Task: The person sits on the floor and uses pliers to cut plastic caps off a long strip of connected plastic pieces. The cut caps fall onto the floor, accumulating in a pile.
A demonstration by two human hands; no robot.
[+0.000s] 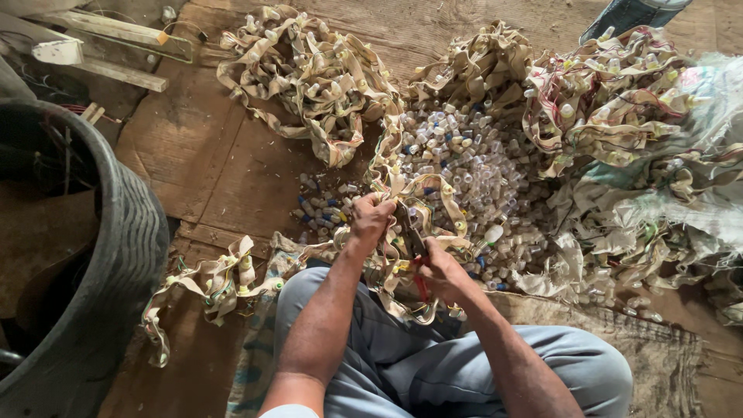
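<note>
I sit cross-legged on the floor (224, 166) with the pile of small sockets (472, 174) as my landmark, spread out just ahead of my hands. My left hand (370, 218) sits at the near edge of that pile, its fingers closed around a beige strip (433, 190) studded with small sockets, which loops up from my lap toward the pile. My right hand (443, 271) is just nearer to me than the pile, its fingers wrapped around the red handles of a pair of pliers (414, 248); the dark tip points up toward my left hand and meets the strip there, though I cannot tell how the tip grips it. Beyond the pile, on its far left, lies a big tangle of the same strips (309, 77), and on its far side another heap (476, 70) rests against it. To the right of the pile a mass of strips with red and green wires (611, 101) spills over a pale woven sack (696, 193), crowding that side. Well left of the pile stands a black rubber tub (116, 263), with a loose length of strip (209, 282) lying between it and my grey trousers (433, 364). Wooden battens (116, 46) lie far off at the upper left of the pile.
</note>
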